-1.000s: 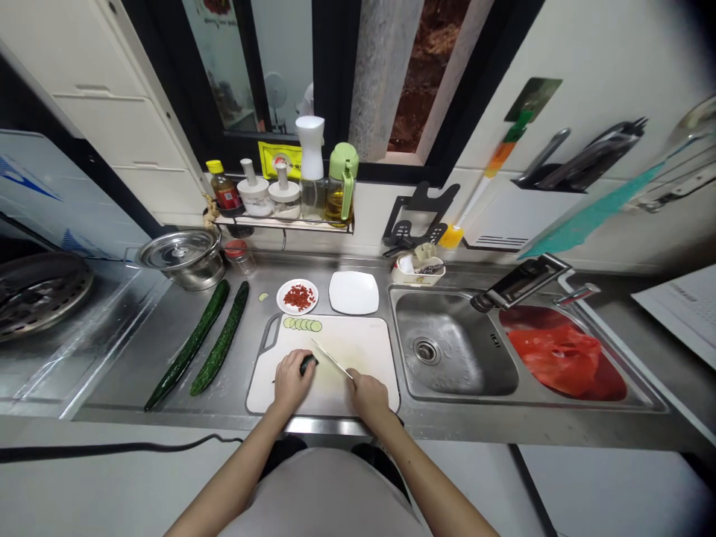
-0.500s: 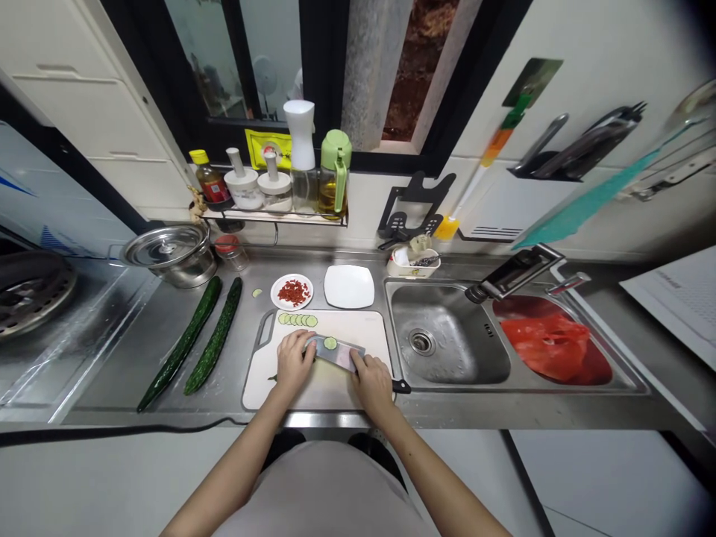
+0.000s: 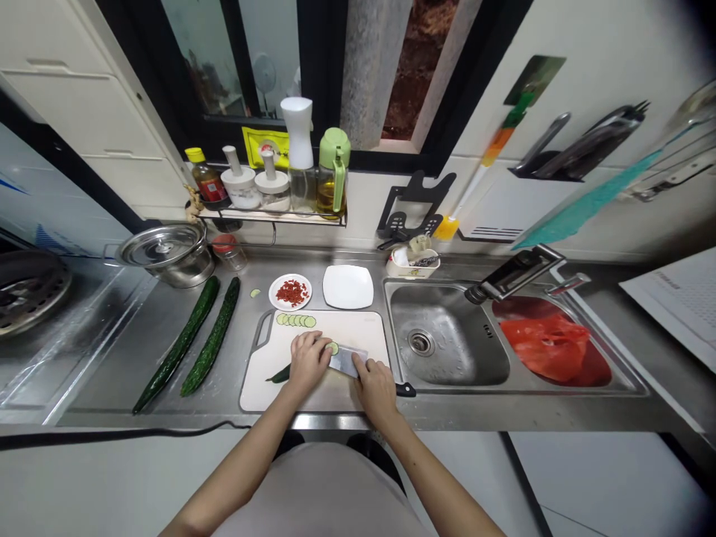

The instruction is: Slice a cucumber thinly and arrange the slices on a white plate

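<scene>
I have the white cutting board (image 3: 358,328) lying flat on the steel counter (image 3: 134,328), grey-rimmed, with a handle slot at its far left, just beside the sink (image 3: 459,335). Left of it lie a longer whole cucumber (image 3: 176,347) and a shorter whole cucumber (image 3: 212,339), both dark green, the shorter one visibly bumpier. On the board is the broad-bladed kitchen knife (image 3: 347,361), its blade showing a pale, shiny face and its black handle reaching past the board's right edge. The cut cucumber piece (image 3: 280,374) is also on the board, mostly hidden under a hand – I see only a dark green end tapering leftward to a thin point. Smallest are the pale green slices, a neat overlapping row (image 3: 296,321) near the board's far left edge, and a single slice (image 3: 334,347) against the blade.

Both forearms come up from the near side and angle inward. The right hand (image 3: 376,384) is wrapped round the knife, forefinger stretched along the blade. The left hand (image 3: 307,362) is arched over the cucumber piece, fingers close together, fingertips right by the single slice – whether they pinch it I cannot tell
</scene>
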Motion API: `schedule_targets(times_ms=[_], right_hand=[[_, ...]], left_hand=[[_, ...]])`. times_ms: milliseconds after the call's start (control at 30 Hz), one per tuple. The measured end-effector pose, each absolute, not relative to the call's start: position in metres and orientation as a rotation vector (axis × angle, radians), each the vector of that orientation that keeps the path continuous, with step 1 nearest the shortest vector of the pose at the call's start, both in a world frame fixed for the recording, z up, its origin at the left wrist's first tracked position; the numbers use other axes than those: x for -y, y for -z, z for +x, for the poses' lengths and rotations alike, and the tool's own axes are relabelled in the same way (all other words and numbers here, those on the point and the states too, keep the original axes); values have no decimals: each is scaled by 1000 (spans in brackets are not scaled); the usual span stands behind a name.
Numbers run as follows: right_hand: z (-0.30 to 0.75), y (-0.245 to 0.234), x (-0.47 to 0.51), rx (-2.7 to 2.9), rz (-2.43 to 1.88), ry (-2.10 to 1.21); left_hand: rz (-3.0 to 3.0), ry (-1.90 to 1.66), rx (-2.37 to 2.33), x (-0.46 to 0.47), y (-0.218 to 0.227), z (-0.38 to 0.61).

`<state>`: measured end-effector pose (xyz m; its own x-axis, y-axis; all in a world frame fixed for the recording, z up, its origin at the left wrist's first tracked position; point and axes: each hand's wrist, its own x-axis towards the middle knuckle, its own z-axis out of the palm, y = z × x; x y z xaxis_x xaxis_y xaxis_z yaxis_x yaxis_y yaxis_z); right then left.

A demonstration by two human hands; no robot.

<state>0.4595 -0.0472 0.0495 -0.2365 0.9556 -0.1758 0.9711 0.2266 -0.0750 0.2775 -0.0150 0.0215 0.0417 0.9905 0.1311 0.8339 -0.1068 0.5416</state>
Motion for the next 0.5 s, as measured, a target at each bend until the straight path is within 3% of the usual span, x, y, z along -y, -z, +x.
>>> schedule_targets(times_ms=[500], right_hand=[[467,-48,46,-2331,1868,257]], left_hand=[[1898,-672,-1807,8,-24,290]])
